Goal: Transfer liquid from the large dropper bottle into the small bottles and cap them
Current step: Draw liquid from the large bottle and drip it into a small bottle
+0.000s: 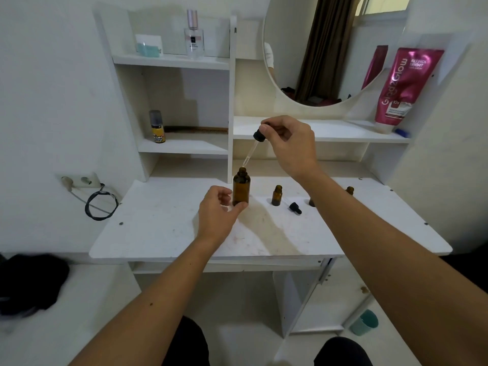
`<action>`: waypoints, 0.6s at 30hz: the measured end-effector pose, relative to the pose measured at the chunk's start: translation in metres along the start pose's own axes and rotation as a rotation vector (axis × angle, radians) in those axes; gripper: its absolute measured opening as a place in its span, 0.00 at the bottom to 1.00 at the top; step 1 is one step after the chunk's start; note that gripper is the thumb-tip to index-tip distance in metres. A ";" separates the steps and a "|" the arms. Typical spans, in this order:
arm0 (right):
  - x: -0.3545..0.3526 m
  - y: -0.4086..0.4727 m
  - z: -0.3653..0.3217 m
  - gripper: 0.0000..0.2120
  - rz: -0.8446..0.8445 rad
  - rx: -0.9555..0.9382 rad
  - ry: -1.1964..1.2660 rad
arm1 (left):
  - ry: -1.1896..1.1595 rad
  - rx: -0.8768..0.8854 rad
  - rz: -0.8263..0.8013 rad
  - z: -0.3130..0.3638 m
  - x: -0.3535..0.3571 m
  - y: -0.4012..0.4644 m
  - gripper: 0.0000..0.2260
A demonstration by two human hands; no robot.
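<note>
The large amber bottle (241,187) stands uncapped on the white desk (158,228). My left hand (217,212) holds it near the base between thumb and fingers. My right hand (287,143) pinches the black bulb of the dropper (257,140), whose glass pipette tilts down with its tip just above the bottle's mouth. A small amber bottle (276,195) stands open to the right. A small black dropper cap (295,208) lies beside it. Another small bottle (350,191) shows beyond my right forearm, and a further one (312,202) is mostly hidden by it.
Shelves rise behind the desk, holding a yellow spray can (156,126), a perfume bottle (194,35) and a pink tube (404,88). A round mirror (317,48) hangs at the back. A wall socket with a black cable (101,204) sits at the left.
</note>
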State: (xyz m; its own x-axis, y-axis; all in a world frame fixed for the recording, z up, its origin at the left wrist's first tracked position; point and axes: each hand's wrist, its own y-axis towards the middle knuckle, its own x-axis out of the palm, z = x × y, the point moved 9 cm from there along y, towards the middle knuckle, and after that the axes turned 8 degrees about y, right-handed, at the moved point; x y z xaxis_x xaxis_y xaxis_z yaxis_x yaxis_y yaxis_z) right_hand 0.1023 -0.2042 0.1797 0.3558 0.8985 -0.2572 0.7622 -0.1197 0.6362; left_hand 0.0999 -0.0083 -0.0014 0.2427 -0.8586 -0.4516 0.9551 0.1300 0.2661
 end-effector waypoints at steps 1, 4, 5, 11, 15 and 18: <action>0.003 0.000 0.000 0.07 -0.005 -0.005 -0.002 | -0.004 -0.007 -0.011 0.000 0.003 0.002 0.22; 0.012 -0.001 0.002 0.08 -0.036 -0.017 -0.033 | -0.038 -0.005 -0.074 0.002 0.015 0.008 0.26; 0.015 -0.001 0.003 0.08 -0.049 -0.018 -0.046 | -0.048 -0.007 -0.088 0.002 0.017 0.011 0.27; 0.031 -0.008 0.015 0.09 -0.156 0.018 -0.106 | -0.058 -0.056 -0.101 -0.003 0.022 0.020 0.23; 0.044 -0.015 0.027 0.08 -0.196 0.071 -0.122 | -0.075 -0.062 -0.095 -0.005 0.022 0.021 0.22; 0.047 -0.017 0.034 0.06 -0.181 0.121 -0.121 | -0.078 -0.059 -0.094 -0.005 0.022 0.020 0.23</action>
State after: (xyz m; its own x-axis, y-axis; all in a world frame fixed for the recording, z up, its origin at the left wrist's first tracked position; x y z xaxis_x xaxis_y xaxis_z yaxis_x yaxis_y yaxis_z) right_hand 0.1248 -0.1748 0.1320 0.2643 0.8539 -0.4484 0.8758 -0.0179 0.4823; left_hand 0.1254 -0.0217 -0.0100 0.1395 -0.9041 -0.4038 0.9820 0.0740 0.1736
